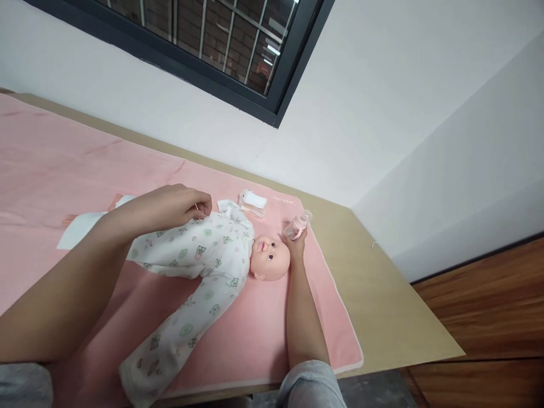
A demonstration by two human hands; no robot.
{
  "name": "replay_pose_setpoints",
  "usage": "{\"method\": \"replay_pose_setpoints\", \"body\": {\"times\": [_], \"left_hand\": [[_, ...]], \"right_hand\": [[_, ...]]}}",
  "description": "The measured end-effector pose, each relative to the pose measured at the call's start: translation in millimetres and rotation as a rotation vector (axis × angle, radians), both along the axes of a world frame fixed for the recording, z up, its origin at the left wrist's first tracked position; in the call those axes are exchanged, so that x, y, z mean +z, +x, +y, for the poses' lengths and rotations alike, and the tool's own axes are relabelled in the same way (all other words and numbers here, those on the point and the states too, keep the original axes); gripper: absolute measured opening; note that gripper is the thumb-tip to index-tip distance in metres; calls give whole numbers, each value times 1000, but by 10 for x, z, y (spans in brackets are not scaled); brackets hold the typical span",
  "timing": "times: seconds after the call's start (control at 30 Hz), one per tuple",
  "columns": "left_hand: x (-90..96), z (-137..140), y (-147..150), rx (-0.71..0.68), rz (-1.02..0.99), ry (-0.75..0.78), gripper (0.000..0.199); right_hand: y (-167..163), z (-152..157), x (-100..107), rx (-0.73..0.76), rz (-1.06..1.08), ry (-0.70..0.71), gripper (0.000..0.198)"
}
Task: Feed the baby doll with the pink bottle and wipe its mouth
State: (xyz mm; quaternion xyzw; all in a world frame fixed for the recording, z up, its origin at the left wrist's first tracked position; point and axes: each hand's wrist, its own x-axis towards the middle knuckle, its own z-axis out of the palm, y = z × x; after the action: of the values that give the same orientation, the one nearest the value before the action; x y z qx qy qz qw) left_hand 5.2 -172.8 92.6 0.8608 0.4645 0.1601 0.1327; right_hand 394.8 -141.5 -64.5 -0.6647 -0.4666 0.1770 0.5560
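1. A smooth, bald plastic baby doll [268,260] lies face up on a soft pink blanket with pale edging [250,334], spread over a pale wood-coloured worktop [365,255].
2. The doll wears a white long-sleeved top printed with small green and grey animals [199,249]. The sleeve nearest the wearer stretches flat toward the worktop's front edge; no doll hand shows at its cuff.
3. The person's right hand [296,242] is closed around a clear baby bottle with pale pink fittings [298,224], just beyond the top of the doll's head. The bottle is apart from the doll's mouth.
4. The person's left hand [198,204], wearing a thin ring, is over the top with its fingers curled. The fingertips are partly hidden, so I cannot tell whether this grip is empty or pinching cloth.
5. A small white and clear packet [254,201] lies near the doll's far sleeve.
6. As for progress, the top appears to be on the doll and the bottle is in hand. Whether the bottle is being picked up or set down, and what remains, cannot be told.
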Motion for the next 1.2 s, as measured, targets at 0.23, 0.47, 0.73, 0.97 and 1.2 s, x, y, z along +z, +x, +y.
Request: {"method": "replay_pose_setpoints", "body": {"times": [0.23, 0.47, 0.73, 0.97, 1.2], "left_hand": [[120, -89, 27, -6, 65, -47, 16], [89, -54, 2, -10, 63, -76, 13], [-31, 16, -12, -20, -30, -31, 8], [-1, 21, -17, -21, 115, -63, 18], [-42, 63, -40, -61, 156, -97, 23]], "right_hand": [[17, 5, -25, 2, -17, 20, 103], [23, 3, -20, 8, -19, 9, 103], [65, 49, -82, 14, -22, 31, 101], [97, 71, -124, 32, -9, 42, 104], [103, 99, -143, 33, -1, 78, 104]]}}
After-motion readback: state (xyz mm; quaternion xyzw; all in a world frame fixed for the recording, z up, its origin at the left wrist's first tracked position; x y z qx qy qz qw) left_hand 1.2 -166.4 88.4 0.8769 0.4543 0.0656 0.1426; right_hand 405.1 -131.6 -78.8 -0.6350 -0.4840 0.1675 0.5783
